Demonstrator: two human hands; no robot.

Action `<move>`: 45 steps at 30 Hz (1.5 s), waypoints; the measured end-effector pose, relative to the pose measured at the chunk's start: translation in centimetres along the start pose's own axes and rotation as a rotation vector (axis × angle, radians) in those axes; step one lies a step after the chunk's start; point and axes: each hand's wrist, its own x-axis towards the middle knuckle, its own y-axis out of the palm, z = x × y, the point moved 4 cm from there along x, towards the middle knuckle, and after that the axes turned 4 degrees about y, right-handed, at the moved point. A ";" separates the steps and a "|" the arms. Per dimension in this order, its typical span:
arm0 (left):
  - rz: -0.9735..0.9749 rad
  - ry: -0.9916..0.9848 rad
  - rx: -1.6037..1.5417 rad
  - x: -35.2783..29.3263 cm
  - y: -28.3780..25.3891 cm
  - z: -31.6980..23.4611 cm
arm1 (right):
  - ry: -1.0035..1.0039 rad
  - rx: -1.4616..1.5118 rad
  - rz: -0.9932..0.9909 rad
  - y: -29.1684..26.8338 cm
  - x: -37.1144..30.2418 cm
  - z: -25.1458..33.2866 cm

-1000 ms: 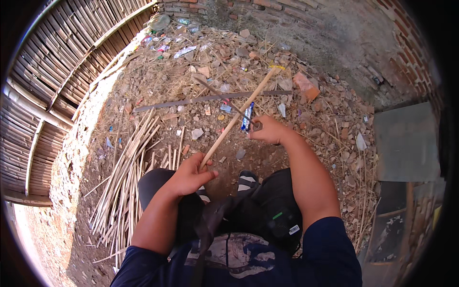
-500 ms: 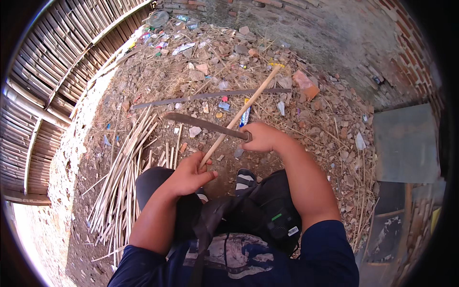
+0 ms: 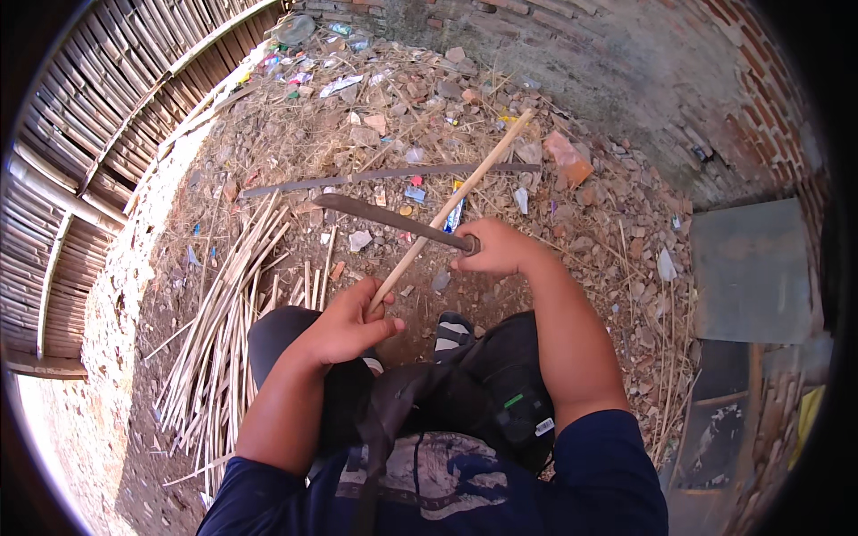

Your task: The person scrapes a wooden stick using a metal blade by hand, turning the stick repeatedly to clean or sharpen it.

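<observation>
My left hand [image 3: 351, 322] is closed round the lower end of a pale bamboo strip [image 3: 487, 163], which slants up and away to the right. In my right hand [image 3: 490, 247] is the handle of a machete [image 3: 386, 214]; its dark, worn blade points left. The blade crosses the strip a little above my left hand and seems to lie against it. Beside my left knee lies a loose pile of split bamboo sticks [image 3: 222, 357]. Past the blade, a long dark flat strip [image 3: 384, 175] rests across the ground.
Rubble and litter cover the ground, with an orange brick piece [image 3: 568, 159] at right. A brick wall [image 3: 617, 71] stands at the back, a bamboo slat wall [image 3: 98, 116] at left. A grey panel [image 3: 749, 272] leans at right. My sandalled foot [image 3: 453, 335] is below the strip.
The machete blade has shifted slightly right along with my right hand, and its handle end is tilted a little differently. My left hand keeps its hold on the bamboo strip.
</observation>
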 end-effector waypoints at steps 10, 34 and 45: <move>-0.035 -0.005 0.148 0.4 -0.3 0.1 | -0.036 -0.079 -0.044 0.2 0.7 -1.4; -0.109 0.028 0.342 0.4 -0.4 -0.2 | 0.081 0.071 -0.068 -0.2 1.2 -3.2; -0.115 0.034 0.339 0.7 -0.5 0.3 | 0.229 0.361 -0.033 -0.9 1.8 -5.8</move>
